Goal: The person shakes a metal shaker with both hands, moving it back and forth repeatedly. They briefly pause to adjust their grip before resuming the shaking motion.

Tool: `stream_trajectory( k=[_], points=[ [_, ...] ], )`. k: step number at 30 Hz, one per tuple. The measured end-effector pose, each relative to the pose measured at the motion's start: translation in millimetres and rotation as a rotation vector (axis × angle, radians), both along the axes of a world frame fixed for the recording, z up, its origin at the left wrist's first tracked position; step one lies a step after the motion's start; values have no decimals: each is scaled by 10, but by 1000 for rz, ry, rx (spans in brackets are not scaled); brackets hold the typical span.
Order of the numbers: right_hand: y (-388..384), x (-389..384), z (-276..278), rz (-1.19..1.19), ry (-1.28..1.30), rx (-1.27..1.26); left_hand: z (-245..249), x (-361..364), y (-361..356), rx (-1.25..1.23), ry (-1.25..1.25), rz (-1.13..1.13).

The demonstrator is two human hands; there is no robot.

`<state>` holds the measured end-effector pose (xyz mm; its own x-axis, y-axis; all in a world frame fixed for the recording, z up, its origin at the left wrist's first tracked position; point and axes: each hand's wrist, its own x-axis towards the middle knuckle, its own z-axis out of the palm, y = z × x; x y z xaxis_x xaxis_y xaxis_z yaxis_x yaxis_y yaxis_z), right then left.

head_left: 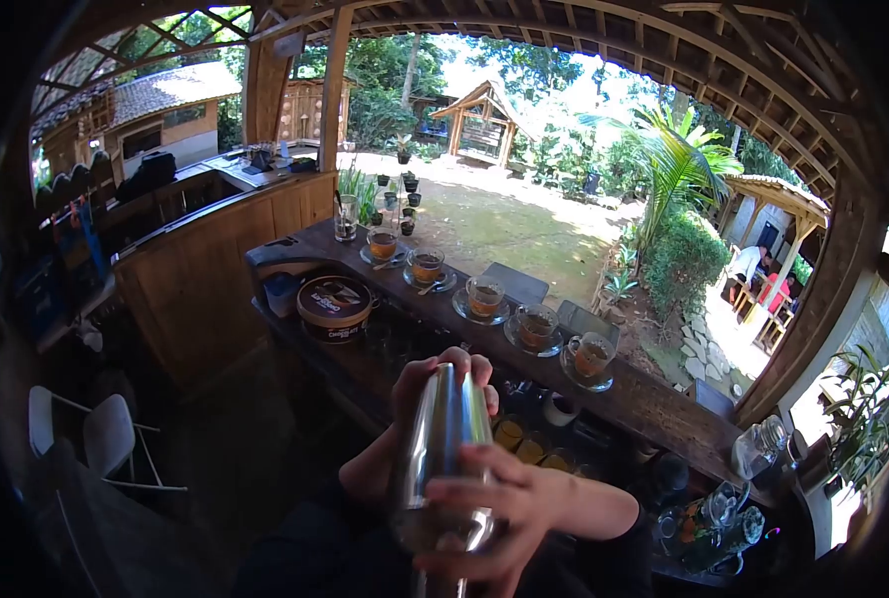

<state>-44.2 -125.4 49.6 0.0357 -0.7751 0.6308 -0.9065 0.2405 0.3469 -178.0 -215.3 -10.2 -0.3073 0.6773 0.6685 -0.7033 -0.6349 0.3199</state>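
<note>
A shiny metal cocktail shaker (451,409) is held tilted in front of my body, its narrower end pointing away from me. My left hand (410,394) wraps around the far end, with fingertips showing over the top. Around the lower, wider part lies my right hand (499,503), its fingers curled across the metal and slightly blurred. Beyond the shaker, several glass cups of amber drink stand on saucers along the wooden counter (420,294), including one cup (536,327) in the row. Below the ledge are several glasses (529,450) of orange-yellow liquid.
A round brown tub (335,307) sits on the lower shelf at left. Jars and pitchers (714,513) stand at lower right, near a tilted glass jar (760,447). A white folding chair (109,436) is at left. Two people (748,267) sit far off outside.
</note>
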Motion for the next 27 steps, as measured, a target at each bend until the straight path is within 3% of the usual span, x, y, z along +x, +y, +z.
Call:
stream_trajectory(
  k=[2, 4, 6, 8, 9, 10, 11, 12, 13, 16, 17, 18, 19, 20, 22, 24, 25, 26, 27],
  points=[
    [-35, -73, 22, 113, 72, -78, -1, 89, -21, 25, 3, 7],
    [107, -347, 3, 121, -3, -210, -201, 27, 68, -278, -388, 17],
    [350, -629, -204, -171, -236, -416, -678, -154, 382, 174, -484, -448],
    [432, -654, -282, -156, -391, -712, -493, 28, 244, -333, -524, 78],
    [393, -521, -144, -107, -239, -577, -273, 221, 210, -251, -420, 153],
    [340, -327, 34, -87, -8, -324, -508, 144, 231, -251, -336, 263],
    [226, -28, 119, -43, -270, -278, -338, 262, 98, -185, -275, 126],
    [151, 124, 62, 120, -154, -141, -154, 404, -17, -120, -217, -7],
    [45, 366, 142, 163, -21, -51, -146, 448, -14, -3, -84, 28],
    [107, 282, 70, 208, 60, -162, -266, 511, 101, 10, -132, -46],
    [180, 214, 13, 151, -153, -274, -342, 570, 105, -131, -385, -78],
    [333, 111, -14, -137, -315, -283, -404, 546, 186, -126, -387, -70],
    [451, -49, -97, -180, -306, -388, -476, 496, 319, -214, -389, 43],
    [477, -156, -156, -90, -392, -661, -483, 507, 382, -307, -392, 154],
    [581, -128, -219, -38, -274, -681, -488, 542, 359, -387, -469, 170],
    [427, 398, 75, -149, -540, -534, -520, 622, 286, -298, -519, -6],
    [332, 592, 188, 49, -352, -399, 190, 1075, 82, -354, -568, 111],
    [250, 693, 230, 241, -157, -267, -3, 881, 132, -218, -226, 30],
    [192, 679, 209, 240, -162, -280, 68, 946, 112, -150, -161, 12]
  ],
)
